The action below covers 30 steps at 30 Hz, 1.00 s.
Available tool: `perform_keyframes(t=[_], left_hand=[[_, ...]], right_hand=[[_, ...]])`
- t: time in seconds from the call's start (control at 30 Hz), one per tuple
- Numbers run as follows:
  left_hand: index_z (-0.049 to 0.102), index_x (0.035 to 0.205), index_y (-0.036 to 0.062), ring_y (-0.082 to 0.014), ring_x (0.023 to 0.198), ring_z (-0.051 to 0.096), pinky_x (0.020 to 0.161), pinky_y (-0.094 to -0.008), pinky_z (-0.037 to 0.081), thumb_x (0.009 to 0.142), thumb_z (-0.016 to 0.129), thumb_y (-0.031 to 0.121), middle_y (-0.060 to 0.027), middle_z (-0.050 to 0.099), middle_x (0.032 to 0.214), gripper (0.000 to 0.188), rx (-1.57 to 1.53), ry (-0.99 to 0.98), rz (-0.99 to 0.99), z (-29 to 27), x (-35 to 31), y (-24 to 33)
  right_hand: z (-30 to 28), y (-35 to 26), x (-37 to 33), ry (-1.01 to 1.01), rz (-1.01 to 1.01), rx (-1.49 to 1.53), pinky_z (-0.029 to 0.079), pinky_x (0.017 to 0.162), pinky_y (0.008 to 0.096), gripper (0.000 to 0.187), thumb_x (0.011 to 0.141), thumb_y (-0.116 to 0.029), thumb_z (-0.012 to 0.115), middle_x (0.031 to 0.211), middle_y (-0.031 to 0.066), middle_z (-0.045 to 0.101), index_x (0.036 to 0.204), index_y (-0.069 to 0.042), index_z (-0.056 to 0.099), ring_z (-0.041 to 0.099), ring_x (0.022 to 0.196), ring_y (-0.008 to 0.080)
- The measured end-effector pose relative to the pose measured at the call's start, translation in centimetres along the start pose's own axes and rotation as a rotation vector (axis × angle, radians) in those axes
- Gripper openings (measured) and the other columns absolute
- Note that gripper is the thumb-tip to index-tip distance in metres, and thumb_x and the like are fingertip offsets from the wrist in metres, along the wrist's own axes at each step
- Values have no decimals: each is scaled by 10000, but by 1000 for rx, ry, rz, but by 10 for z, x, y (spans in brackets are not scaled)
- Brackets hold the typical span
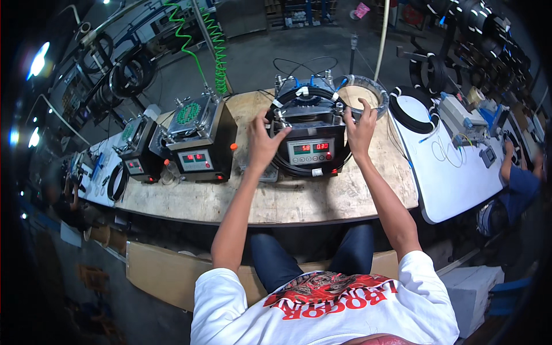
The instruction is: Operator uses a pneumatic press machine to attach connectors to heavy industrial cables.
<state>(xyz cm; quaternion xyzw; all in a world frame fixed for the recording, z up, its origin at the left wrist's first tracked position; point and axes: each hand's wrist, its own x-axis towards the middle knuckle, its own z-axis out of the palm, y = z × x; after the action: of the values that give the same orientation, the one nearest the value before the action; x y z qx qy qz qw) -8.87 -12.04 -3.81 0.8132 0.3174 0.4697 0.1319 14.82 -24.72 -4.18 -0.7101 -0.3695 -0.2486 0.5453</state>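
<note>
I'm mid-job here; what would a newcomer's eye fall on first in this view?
Probably the glowing red digits on the display panel of the central machine, ringed by a black cable coil, with the left hand and right hand at either side. Next, the bright green spiral hose above the wooden table, left of centre. Then the glaring lights at the far left.

Made out red digits (306,148) in both windows of the digital control panel (311,158), low between left fingers (262,119) and right fingers (367,109); found red figures (191,157) on another panel (195,161) leftward, and red lettering (299,314) across the white T-shirt (345,325) below.
</note>
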Motion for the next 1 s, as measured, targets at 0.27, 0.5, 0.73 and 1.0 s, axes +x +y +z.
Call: perform_keyframes(t=[0.27, 0.5, 0.73, 1.0], left_hand=[[376, 1479, 67, -274, 1208, 550, 1032, -395, 433, 712, 788, 618, -175, 556, 1301, 1030, -489, -222, -57, 20, 21, -19], [392, 1471, 66, -248, 1159, 595, 998, -375, 471, 712, 782, 608, -168, 605, 1267, 1011, -467, -156, -63, 20, 16, -17], [387, 1484, 103, -310, 1047, 672, 881, -423, 533, 649, 773, 671, -188, 682, 1119, 1082, -354, -47, 43, 34, 21, -16], [405, 1481, 132, -306, 1025, 664, 865, -427, 532, 647, 770, 669, -175, 664, 1112, 1056, -316, -59, 13, 27, 19, -21]], right_hand=[[-4, 11, -2, -259, 170, 486, 455, 655, 340, 367, 957, -69, 593, 763, 125, 582, 1276, -14, 419, 571, 664, 260], [-17, -4, 3, -265, -79, -77, 420, 826, 406, 636, 821, -254, 775, 956, 154, 661, 1356, -93, 471, 622, 895, 332], [16, -21, -14, -146, -176, -72, 437, 755, 399, 424, 843, -57, 688, 823, 117, 671, 1239, -107, 544, 627, 758, 291], [-3, -35, 18, -413, -111, 173, 469, 692, 425, 279, 917, -187, 671, 731, 143, 595, 1158, -55, 621, 597, 720, 311]])
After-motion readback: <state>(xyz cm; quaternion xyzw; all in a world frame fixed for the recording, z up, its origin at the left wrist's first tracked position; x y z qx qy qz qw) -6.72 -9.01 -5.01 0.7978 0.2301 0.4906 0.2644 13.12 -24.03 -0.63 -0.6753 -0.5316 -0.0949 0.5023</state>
